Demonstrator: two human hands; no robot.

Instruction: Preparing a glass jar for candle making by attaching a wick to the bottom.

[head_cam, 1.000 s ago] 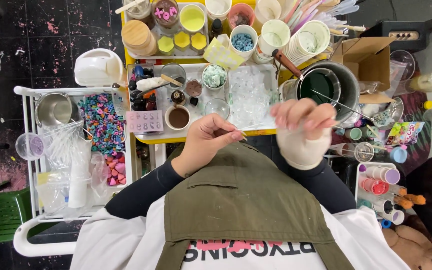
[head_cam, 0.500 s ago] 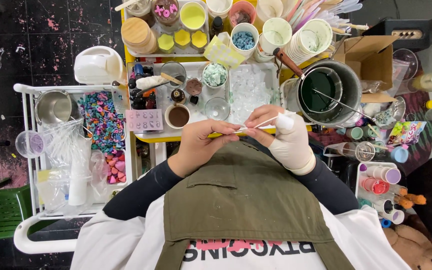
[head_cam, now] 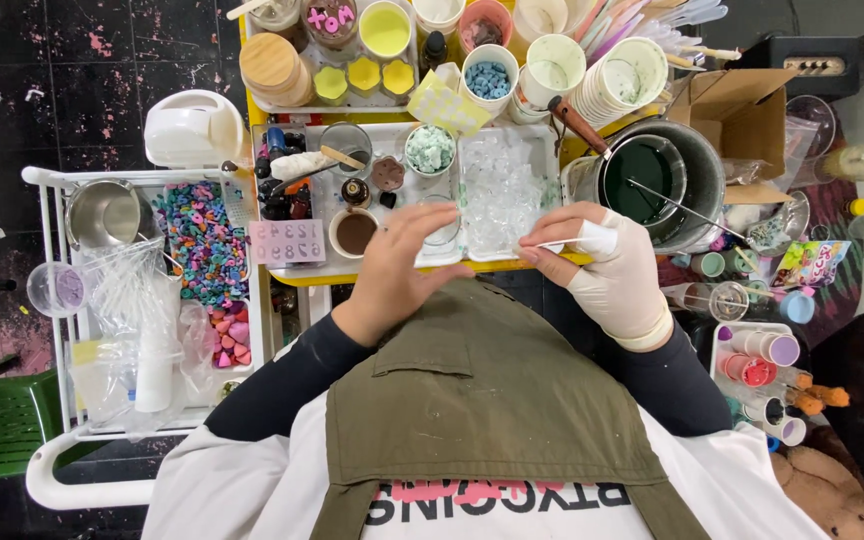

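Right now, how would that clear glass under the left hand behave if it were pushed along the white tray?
The clear glass looks rigid and smooth, so probably slippery and breakable. It stands upright on the white tray beside a brown-filled cup; pushed low it would likely slide, pushed high it might tip. The left hand hides its base, so fill and weight are unclear.

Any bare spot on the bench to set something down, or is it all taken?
Little room. The white tray is packed, with only its front edge bare, by the cup of brown liquid. The yellow table shows just a thin front strip. The left hand and gloved right hand block the middle. The cart is full too.
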